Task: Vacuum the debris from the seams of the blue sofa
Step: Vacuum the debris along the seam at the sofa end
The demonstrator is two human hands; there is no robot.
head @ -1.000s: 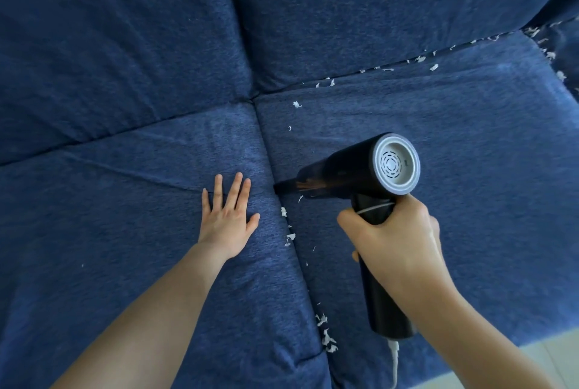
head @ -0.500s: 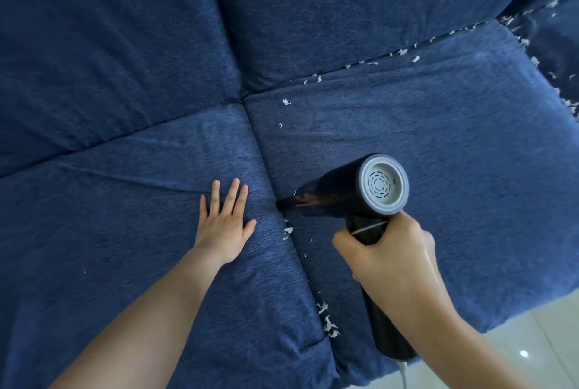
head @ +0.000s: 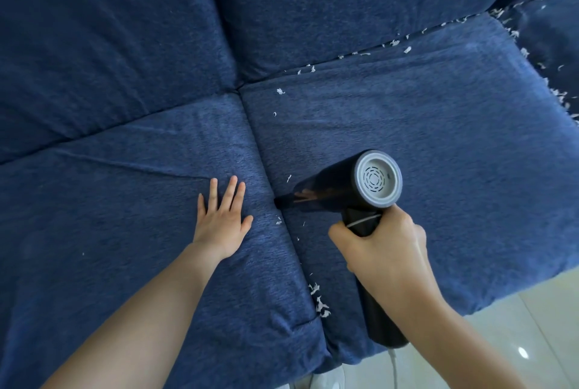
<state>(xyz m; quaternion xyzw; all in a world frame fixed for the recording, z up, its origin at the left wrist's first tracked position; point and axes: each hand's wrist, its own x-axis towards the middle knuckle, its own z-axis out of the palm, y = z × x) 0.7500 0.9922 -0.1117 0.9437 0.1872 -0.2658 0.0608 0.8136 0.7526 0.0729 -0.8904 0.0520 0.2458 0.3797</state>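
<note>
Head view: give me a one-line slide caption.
Right hand aims handheld vacuum nozzle into blue sofa seat seam; left hand rests flat beside it.

Blue sofa point(head: 438, 137): white debris point(head: 319, 301) along seams, perhaps paper scraps; left hand point(head: 221, 225) flat on cushion.

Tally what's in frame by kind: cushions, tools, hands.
Seat cushions: 2, left and right
Back cushions: 2, left and right
Handheld vacuums: 1
Hands: 2, left hand and right hand
Total: 7
</note>
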